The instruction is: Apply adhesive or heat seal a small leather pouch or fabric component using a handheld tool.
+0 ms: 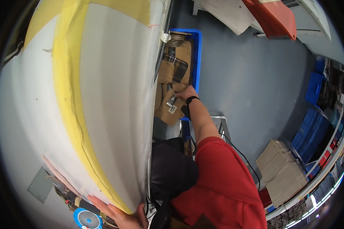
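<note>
My right hand (188, 92) reaches out over a blue bin (197, 49) and grips a flat brown cardboard packet (165, 115) by its upper right edge. Dark and white labels show on the packet, which lies tilted over the bin's near end. Under and beyond it are several more brown cardboard pieces (184, 49), one with a dark plaid print (179, 70). At the lower left, my left hand (120, 219) rests with fingers stretched out at the near edge of the white table (111, 76). It holds nothing that I can see.
Yellow tape (67, 76) runs along the white table. A blue fan (88, 219) is beside my left hand. A metal frame (222, 124) and a black cable (244, 156) are near my right arm. Cardboard boxes (279, 171) and blue bins (309, 131) line the right; a red-orange chair (273, 19) is beyond.
</note>
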`<move>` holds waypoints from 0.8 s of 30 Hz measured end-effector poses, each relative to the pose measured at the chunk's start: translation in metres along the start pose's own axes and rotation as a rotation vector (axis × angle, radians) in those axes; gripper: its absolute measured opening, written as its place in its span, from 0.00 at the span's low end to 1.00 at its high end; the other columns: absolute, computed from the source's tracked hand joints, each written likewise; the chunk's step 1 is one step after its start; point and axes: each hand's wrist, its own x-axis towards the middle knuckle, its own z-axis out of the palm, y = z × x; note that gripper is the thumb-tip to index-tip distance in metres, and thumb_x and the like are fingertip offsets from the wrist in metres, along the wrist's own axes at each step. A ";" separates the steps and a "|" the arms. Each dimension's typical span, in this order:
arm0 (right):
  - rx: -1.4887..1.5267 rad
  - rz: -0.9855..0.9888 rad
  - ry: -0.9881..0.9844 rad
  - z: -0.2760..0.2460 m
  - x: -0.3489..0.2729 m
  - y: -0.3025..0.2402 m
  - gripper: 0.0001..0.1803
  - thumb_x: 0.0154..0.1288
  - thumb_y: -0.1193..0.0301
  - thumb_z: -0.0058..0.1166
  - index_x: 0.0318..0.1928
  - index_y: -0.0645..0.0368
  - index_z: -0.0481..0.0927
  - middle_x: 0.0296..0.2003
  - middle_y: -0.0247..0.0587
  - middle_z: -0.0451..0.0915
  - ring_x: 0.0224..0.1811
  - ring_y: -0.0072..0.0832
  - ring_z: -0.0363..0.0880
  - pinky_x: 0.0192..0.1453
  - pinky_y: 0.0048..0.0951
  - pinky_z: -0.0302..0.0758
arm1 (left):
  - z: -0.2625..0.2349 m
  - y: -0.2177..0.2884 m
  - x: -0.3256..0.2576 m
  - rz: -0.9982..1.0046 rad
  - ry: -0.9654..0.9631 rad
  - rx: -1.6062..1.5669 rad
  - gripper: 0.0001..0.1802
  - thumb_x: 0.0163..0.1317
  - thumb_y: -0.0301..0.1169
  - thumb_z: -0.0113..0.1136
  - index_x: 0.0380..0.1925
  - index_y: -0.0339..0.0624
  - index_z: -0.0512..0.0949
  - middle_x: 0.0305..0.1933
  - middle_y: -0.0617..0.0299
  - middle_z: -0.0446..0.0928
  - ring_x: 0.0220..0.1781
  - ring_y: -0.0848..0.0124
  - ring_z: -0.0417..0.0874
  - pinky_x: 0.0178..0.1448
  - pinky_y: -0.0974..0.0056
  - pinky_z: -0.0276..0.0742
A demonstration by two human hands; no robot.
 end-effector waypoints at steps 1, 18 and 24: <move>0.012 0.023 -0.032 0.003 -0.001 0.001 0.54 0.37 0.51 0.82 0.60 0.70 0.70 0.57 0.61 0.78 0.61 0.47 0.78 0.66 0.39 0.76 | 0.000 0.000 -0.001 -0.001 -0.001 -0.001 0.65 0.57 0.36 0.73 0.79 0.43 0.31 0.78 0.22 0.28 0.80 0.26 0.31 0.76 0.25 0.32; 0.328 -0.043 0.228 0.060 -0.047 0.002 0.46 0.46 0.54 0.76 0.59 0.65 0.66 0.52 0.59 0.81 0.57 0.50 0.81 0.62 0.43 0.76 | 0.009 -0.002 -0.012 -0.041 0.034 -0.029 0.62 0.58 0.32 0.71 0.80 0.45 0.34 0.79 0.24 0.29 0.81 0.28 0.31 0.76 0.25 0.31; 0.938 -0.282 -0.014 0.036 -0.069 0.056 0.43 0.46 0.71 0.79 0.59 0.67 0.67 0.54 0.52 0.80 0.56 0.40 0.81 0.61 0.39 0.79 | 0.007 0.001 -0.006 0.015 0.055 -0.039 0.58 0.51 0.21 0.66 0.78 0.34 0.41 0.81 0.30 0.35 0.82 0.33 0.34 0.80 0.36 0.31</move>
